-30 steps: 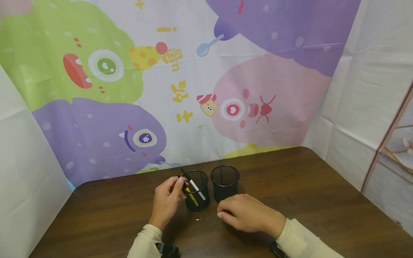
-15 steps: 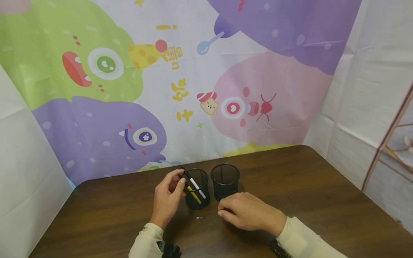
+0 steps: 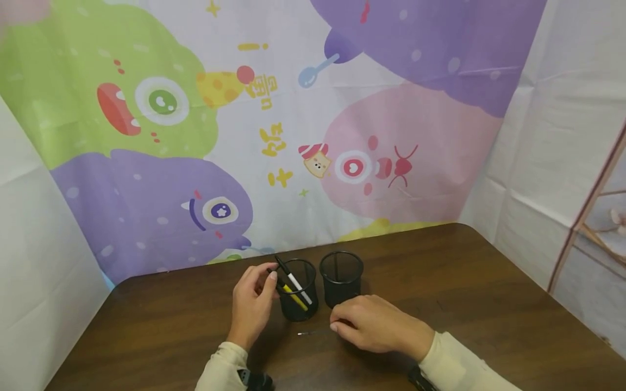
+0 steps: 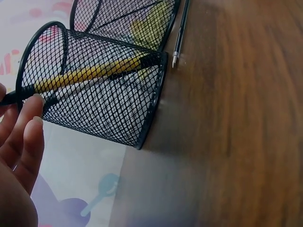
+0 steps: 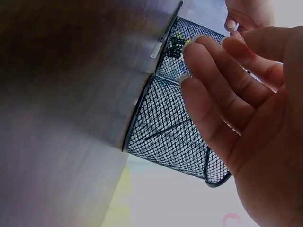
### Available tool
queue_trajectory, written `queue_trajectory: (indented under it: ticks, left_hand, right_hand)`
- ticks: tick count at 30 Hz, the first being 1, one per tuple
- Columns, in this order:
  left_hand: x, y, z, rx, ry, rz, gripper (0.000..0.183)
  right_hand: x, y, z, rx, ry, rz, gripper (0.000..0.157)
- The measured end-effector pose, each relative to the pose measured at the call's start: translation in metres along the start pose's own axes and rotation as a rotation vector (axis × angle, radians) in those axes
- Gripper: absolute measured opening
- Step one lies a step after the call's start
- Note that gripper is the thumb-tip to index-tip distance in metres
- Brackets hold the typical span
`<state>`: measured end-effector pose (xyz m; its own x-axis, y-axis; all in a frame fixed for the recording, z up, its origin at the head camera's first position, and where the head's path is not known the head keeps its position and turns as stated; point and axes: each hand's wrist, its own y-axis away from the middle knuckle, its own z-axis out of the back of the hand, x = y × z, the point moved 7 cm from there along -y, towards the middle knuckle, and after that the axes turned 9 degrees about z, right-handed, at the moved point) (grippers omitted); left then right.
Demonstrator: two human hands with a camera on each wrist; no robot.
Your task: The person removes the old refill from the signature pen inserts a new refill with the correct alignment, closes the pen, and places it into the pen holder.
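Note:
My left hand (image 3: 251,307) is at the rim of the left black mesh pen cup (image 3: 300,316). Its thumb and fingers pinch the black upper end of a yellow pen (image 3: 295,298), which leans inside that cup. Beside it leans a white pen (image 3: 298,285) with a black cap. My right hand (image 3: 376,326) hovers in front of the second mesh cup (image 3: 342,293), its fingers loosely bent and nothing between them in the right wrist view. A slim pen (image 4: 179,38) with a bare metal tip lies on the table before the cups, partly hidden by the right hand in the head view.
Both cups stand side by side on a dark wooden table (image 3: 161,320). A cloth backdrop (image 3: 293,212) with cartoon figures hangs behind the table's far edge. White cloth walls (image 3: 518,217) flank it on both sides.
The yellow pen's lower end has shifted slightly to the right inside the left cup, so it slants more. The right hand has stayed nearly still.

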<state>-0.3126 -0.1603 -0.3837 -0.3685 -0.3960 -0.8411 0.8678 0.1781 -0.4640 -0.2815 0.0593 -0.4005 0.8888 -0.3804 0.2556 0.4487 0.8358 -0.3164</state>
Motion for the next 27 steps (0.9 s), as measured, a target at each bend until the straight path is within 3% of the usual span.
queue_trajectory:
  ticks: [3,27]
  left_hand:
    - [0.011,-0.002,0.000,-0.004,-0.006,-0.006,0.019]
    - [0.017,-0.001,0.001,-0.013,-0.007,0.015,0.030]
  right_hand:
    - [0.000,0.000,0.000,0.002,-0.002,-0.003,0.017]
    - [0.000,0.000,-0.002,0.036,-0.029,-0.019,0.018]
